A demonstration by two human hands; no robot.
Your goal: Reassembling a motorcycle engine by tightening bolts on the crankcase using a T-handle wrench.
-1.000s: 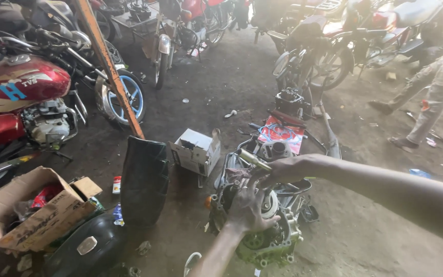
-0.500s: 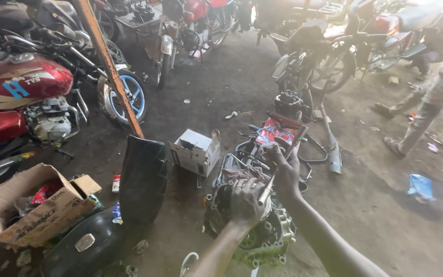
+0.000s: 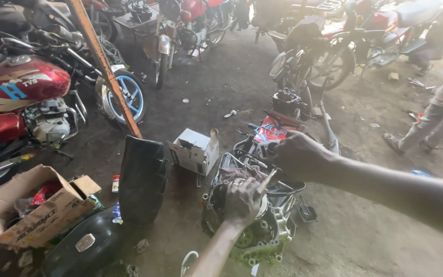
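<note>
The engine (image 3: 247, 225) sits on the floor (image 3: 365, 241) at 6 o'clock. The left hand (image 3: 242, 197) rests on top, fingers curled, steadying it; the right hand (image 3: 298, 154) closes at 1 o'clock, its contents hidden.

Engine (image 3: 252, 225), boxes on dirt floor (image 3: 365, 231)

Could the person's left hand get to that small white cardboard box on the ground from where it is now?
Probably yes: the left hand rests on the engine block, and the white box sits just beyond with only bare ground between.
</note>
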